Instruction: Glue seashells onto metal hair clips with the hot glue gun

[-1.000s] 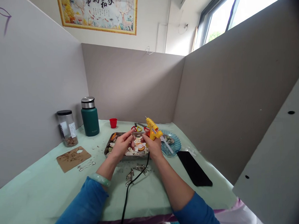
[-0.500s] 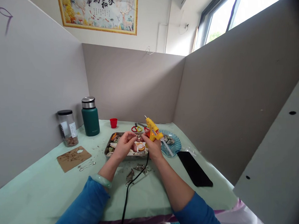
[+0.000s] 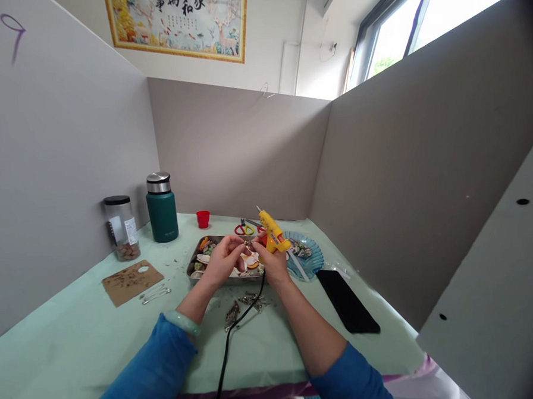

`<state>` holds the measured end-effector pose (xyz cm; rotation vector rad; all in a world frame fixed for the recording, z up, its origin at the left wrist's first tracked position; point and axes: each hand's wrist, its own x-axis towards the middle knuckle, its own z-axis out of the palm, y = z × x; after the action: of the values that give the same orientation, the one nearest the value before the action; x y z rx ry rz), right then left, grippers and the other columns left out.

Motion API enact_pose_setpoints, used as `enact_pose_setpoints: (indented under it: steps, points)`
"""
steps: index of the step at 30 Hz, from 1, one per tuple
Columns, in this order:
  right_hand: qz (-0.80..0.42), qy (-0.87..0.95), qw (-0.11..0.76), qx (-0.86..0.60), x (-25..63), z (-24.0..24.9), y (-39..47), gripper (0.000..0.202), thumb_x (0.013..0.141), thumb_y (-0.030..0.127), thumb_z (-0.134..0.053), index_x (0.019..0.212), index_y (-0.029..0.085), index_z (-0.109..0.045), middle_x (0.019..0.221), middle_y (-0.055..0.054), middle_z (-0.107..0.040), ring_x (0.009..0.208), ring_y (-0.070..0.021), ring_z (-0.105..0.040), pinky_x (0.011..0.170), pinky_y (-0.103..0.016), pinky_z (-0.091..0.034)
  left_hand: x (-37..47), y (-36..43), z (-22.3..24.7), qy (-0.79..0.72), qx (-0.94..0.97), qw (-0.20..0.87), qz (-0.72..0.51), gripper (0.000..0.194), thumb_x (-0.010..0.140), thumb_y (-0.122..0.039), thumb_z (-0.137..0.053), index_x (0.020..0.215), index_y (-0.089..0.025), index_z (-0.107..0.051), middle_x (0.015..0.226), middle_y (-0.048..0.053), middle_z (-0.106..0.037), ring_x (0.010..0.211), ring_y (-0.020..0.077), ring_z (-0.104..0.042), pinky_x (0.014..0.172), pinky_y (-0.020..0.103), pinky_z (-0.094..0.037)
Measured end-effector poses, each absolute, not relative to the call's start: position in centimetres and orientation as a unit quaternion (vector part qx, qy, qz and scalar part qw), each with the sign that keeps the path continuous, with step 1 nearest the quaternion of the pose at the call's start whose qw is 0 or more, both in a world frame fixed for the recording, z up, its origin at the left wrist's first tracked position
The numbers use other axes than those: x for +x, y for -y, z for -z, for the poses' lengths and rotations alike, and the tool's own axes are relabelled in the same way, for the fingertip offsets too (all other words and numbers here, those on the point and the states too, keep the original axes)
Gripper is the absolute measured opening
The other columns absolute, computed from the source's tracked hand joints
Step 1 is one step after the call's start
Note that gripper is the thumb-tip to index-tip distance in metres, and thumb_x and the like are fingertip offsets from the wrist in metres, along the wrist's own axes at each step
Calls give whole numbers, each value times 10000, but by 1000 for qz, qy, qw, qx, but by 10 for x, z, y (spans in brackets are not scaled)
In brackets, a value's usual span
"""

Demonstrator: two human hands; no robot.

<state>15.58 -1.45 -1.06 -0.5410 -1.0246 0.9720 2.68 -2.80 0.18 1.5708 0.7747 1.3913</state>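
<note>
Here, two bare hands meet over a shiny grey metal tray [image 3: 228, 280] full of shells and small bits. The left hand [image 3: 224, 261] has its thumb and finger pinched on a tiny dark thing [image 3: 248, 244], too small and blurry to name. The right hand [image 3: 273, 263] is closed around a yellow plastic glue gun [image 3: 271, 225], with its thin tip pointing up. Its handle is mostly hidden in that hand. The right fingertips are near the tiny dark thing too, but I cannot tell if they touch it.

The hands hide the middle of the tray, so many shells [image 3: 251, 261] are hard to see. A black cord [image 3: 226, 348] comes down from the right hand, lies over part of a pile of little metal pieces [image 3: 253, 301], and gets cut off at the bottom. The see-through blue plate [image 3: 313, 261] is partly behind the glue gun and holds little bits that I cannot make out. Behind the tray are scissors with red and yellow handles [image 3: 249, 229], partly hidden. The clear jar with a black lid [image 3: 126, 230] has brown lumps inside, and its label is too small to read.
</note>
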Motion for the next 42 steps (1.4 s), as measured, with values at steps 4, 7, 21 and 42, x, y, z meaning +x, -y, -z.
enact_pose_setpoints:
  steps: [4, 7, 21, 42]
  points:
    - [-442, 465, 727, -246, 156, 10, 15, 260, 634, 224, -684, 866, 191, -570, 750, 28, -610, 717, -131, -588, 765, -290, -500, 27, 27, -1, -317, 632, 435, -558, 332, 776, -433, -604, 916, -181, -441, 709, 2, -656, 398, 92, -540, 407, 216, -420]
    - [-435, 470, 725, -253, 156, 10, 15, 276, 635, 248, -682, 878, 188, -564, 747, 22, -616, 721, -145, -592, 779, -315, -500, 27, 27, 0, -314, 625, 445, -558, 365, 774, -442, -611, 955, -180, -432, 706, 3, -658, 391, 88, -527, 404, 212, -410]
    - [-444, 513, 708, -196, 160, 18, 11, 248, 700, 234, -684, 912, 200, -559, 797, 12, -631, 735, -145, -601, 784, -313, -498, 18, 25, -2, -279, 554, 570, -539, 343, 703, -337, -719, 941, -128, -588, 778, 30, -661, 425, 64, -522, 474, 227, -445]
    - [-446, 506, 710, -204, 160, 18, 10, 264, 679, 235, -701, 899, 196, -561, 802, 10, -620, 755, -150, -597, 794, -322, -495, 18, 23, -1, -272, 539, 568, -560, 310, 704, -326, -726, 922, -168, -574, 752, -6, -648, 422, 71, -533, 459, 220, -430]
